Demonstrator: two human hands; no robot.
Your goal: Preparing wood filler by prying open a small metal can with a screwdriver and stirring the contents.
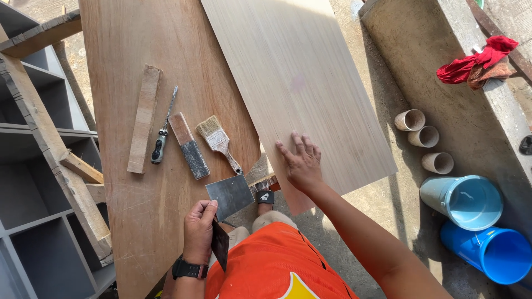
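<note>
Hands split the work: right hand (pixel 302 163) lies open, pressing the pale laminate sheet (pixel 299 83) on the plywood tabletop (pixel 138 221); left hand (pixel 198 230) grips a metal scraper (pixel 229 195), best kept flat.

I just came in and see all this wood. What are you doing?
A person is standing over a workbench. The right hand presses flat on a pale board, which lies on a bigger brown board. The left hand holds a flat metal scraper. A paintbrush, a screwdriver and a wood strip lie on the brown board. Blue buckets lie on the ground.
</note>
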